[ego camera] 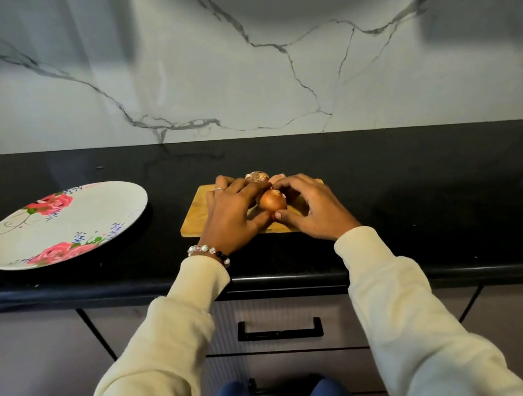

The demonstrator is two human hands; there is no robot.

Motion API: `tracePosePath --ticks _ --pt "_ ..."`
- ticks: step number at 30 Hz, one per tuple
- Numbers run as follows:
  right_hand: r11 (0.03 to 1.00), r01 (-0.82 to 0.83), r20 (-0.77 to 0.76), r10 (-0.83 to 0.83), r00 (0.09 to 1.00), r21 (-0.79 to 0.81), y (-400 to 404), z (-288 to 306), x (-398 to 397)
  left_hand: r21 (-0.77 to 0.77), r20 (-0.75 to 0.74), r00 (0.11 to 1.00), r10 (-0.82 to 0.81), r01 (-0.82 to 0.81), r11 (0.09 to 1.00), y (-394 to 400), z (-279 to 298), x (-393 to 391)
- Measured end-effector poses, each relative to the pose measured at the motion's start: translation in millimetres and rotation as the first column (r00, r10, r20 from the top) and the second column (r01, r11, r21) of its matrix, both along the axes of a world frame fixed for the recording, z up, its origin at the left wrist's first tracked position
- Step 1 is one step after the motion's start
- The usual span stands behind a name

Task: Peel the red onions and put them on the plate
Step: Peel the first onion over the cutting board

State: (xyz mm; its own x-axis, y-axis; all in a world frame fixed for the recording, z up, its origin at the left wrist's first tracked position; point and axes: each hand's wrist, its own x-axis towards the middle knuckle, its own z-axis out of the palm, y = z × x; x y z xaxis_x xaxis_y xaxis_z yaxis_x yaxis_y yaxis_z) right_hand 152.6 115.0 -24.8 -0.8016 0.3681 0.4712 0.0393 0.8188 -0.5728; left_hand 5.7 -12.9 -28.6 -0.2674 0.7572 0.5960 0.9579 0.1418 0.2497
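Observation:
An onion with brown-red skin is held between both hands above a small wooden cutting board. My left hand grips its left side, thumb under it. From the right, my right hand pinches it, fingertips at the onion's top. Behind the hands, another onion lies at the board's far edge, mostly hidden. A white plate with pink roses sits to the left on the black counter, nothing on it.
The black counter runs the whole width, backed by a white marbled wall. Its front edge is just below my wrists. A drawer with a black handle is under the counter.

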Motion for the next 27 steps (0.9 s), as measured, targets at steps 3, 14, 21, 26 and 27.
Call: tracePosePath --ticks 3,14,21,26,27 --pt "1.000 0.002 -0.022 -0.002 1.000 -0.031 0.3 1.9 0.1 0.010 0.043 0.996 -0.076 0.076 0.997 1.8 0.8 -1.6" --pt "0.903 -0.104 -0.138 0.050 0.989 -0.417 1.9 7.7 5.5 0.198 0.355 0.877 -0.324 0.269 0.943 -3.7 5.1 -0.4" --pt "0.852 -0.181 -0.170 0.110 0.979 -0.491 0.1 10.1 7.2 0.283 0.646 0.648 -0.403 0.287 0.915 -9.0 11.3 10.8" --pt "0.874 -0.202 -0.147 0.151 0.978 -0.441 0.9 9.8 6.9 0.287 0.678 0.648 -0.346 0.201 0.937 -9.3 13.5 14.0" --pt "0.872 -0.206 -0.138 0.161 0.977 -0.445 1.4 10.5 7.0 0.290 0.675 0.651 -0.348 0.200 0.936 -9.5 13.3 13.9"
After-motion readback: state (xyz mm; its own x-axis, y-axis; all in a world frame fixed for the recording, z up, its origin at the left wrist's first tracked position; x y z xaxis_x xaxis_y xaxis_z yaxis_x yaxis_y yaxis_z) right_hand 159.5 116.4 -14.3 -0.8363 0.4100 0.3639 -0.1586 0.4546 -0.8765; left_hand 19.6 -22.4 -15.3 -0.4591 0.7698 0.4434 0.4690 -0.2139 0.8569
